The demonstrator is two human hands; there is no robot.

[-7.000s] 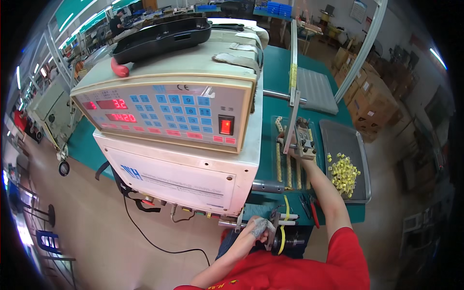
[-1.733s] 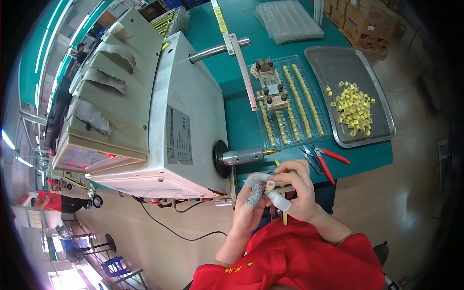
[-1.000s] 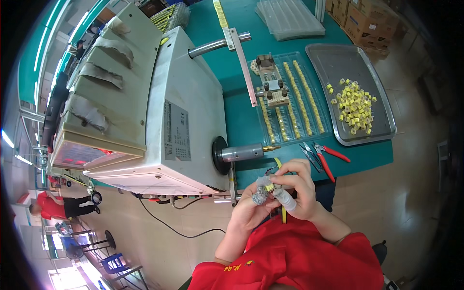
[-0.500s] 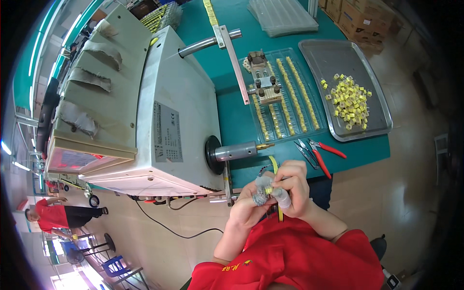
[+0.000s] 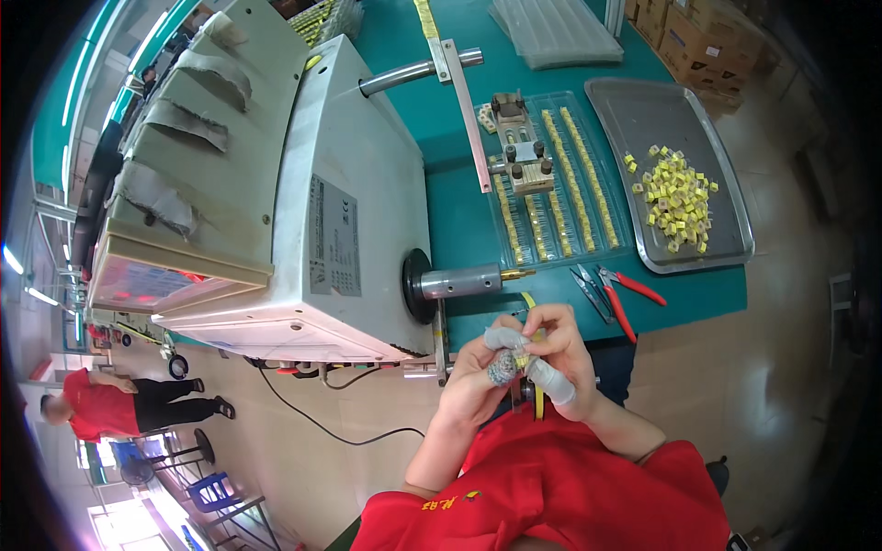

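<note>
Leftmost, a person in red top and black trousers (image 5: 110,409), standing on the floor well apart from the work. Next, a big grey-white winding machine (image 5: 276,193) on the green tabletop (image 5: 459,211), with a red-lit panel on its sloped face and strips of grey tape across its top. From its side, a metal spindle (image 5: 459,280) pointing right, brass-tipped, just above the hands. Below that tip, both hands together at the tabletop's near edge: left hand (image 5: 482,367) with grey cots on thumb and fingertips, closed narrowly around a small yellow part (image 5: 519,360); right hand (image 5: 556,354) pinching the same part from the other side, its fingertip also in a grey cot. Between the fingers, a strip of yellow tape (image 5: 537,399) hanging down from the part. Further right, on the tabletop, a clear tray (image 5: 560,197) with rows of small yellow parts and a metal fixture on its far half. Near the front edge, red-handled cutters (image 5: 625,298) and dark tweezers (image 5: 588,289) lying side by side. Rightmost, a grey metal tray (image 5: 726,230) holding a loose heap of yellow parts (image 5: 675,197), well apart from the hands.
</note>
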